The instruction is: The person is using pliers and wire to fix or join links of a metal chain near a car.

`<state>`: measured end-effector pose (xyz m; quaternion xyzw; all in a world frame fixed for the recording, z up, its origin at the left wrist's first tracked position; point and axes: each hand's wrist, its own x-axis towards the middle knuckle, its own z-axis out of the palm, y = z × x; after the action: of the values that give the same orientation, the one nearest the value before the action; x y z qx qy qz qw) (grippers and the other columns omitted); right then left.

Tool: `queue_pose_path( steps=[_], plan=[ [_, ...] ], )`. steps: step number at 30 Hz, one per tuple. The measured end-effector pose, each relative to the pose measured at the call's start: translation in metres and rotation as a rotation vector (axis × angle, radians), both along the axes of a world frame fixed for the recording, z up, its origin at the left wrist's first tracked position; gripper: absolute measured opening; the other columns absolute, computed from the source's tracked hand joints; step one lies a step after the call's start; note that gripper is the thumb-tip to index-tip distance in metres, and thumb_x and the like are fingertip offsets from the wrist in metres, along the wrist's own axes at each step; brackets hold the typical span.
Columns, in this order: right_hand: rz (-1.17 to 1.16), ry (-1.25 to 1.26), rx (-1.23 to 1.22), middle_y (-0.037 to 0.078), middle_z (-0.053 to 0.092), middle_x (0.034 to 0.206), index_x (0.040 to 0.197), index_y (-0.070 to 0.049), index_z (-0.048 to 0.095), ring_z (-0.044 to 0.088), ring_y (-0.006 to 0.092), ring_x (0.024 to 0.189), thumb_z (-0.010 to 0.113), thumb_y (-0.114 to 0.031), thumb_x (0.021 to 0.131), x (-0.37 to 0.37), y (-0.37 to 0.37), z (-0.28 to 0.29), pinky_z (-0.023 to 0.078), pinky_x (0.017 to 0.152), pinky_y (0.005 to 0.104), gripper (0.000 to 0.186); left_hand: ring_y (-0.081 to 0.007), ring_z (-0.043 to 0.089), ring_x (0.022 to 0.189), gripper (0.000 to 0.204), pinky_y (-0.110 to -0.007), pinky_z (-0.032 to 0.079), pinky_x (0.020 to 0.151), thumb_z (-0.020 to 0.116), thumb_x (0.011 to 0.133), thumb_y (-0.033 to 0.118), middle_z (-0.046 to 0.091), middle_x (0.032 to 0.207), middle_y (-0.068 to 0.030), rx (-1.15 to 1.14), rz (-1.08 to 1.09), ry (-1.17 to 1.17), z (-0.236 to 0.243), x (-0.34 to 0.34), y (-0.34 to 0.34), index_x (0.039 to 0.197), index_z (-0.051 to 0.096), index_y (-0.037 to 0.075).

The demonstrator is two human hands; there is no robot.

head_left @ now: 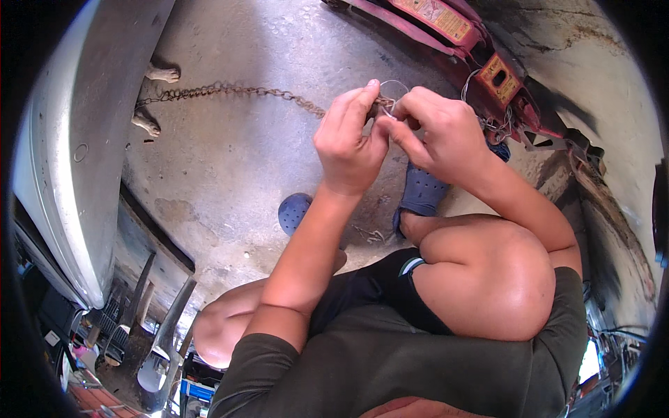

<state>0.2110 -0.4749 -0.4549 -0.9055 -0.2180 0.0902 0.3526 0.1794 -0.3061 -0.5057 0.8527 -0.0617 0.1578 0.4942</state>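
Observation:
A rusty chain [261,91] stretches from the left across the floor up to my hands. My left hand [345,143] is closed around its near end, fingertips bunched at the last links. Close against it, my right hand [446,129] pinches a thin metal wire [396,82], which makes a small loop above the fingers. The wire meets the chain between the two hands; fingers partly hide exactly how they join. At the chain's far end, an animal's paws [162,74] show beside a large silver panel, with the rest of the animal hidden.
A red metal machine frame [488,73] with yellow labels stands at the upper right, loose wire [498,127] tangled on it. The silver panel [104,139] fills the left. Blue clogs [424,189] are on my feet below my hands. Assorted clutter lies at lower left.

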Motion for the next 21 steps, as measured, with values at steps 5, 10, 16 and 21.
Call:
queue_pose_path(
  steps=[5,10,16,21],
  plan=[
    [-0.007,0.053,0.139,0.017,0.056,0.073,0.078,-0.002,0.055,0.061,0.0397,0.066,0.066,-0.014,0.091,0.002,0.000,-0.002,0.049,0.057,0.0467,0.021,-0.0236,0.069,0.082,0.042,-0.033,0.056,0.073,0.077,0.084,0.003,0.070,0.096,-0.0140,-0.063,-0.086,0.163,0.007,0.003,0.006,0.126,0.071,0.003],
    [0.009,0.143,0.277,0.018,0.051,0.070,0.076,-0.001,0.052,0.055,0.0394,0.060,0.066,-0.010,0.089,-0.001,-0.011,0.005,0.044,0.055,0.0461,0.021,-0.0206,0.067,0.074,0.040,-0.032,0.054,0.071,0.072,0.087,-0.001,0.069,0.092,-0.0124,-0.115,-0.219,0.278,0.010,0.007,0.011,0.127,0.070,0.003],
    [0.237,0.076,0.261,0.015,0.053,0.072,0.080,-0.002,0.056,0.057,0.0379,0.064,0.068,-0.010,0.085,0.008,-0.028,0.019,0.047,0.058,0.0458,0.015,-0.0194,0.069,0.074,0.022,-0.032,0.054,0.069,0.069,0.092,0.001,0.070,0.089,-0.0109,-0.170,-0.273,0.251,0.012,0.006,0.012,0.114,0.068,0.001],
    [0.247,-0.046,-0.202,0.012,0.060,0.083,0.089,-0.004,0.059,0.064,0.0342,0.077,0.068,-0.017,0.085,0.010,-0.028,0.013,0.055,0.063,0.0458,0.016,-0.0293,0.071,0.082,0.023,-0.039,0.056,0.072,0.068,0.093,0.003,0.070,0.095,-0.0149,-0.158,-0.209,0.486,0.013,0.003,0.009,0.114,0.059,0.002]
  ],
)
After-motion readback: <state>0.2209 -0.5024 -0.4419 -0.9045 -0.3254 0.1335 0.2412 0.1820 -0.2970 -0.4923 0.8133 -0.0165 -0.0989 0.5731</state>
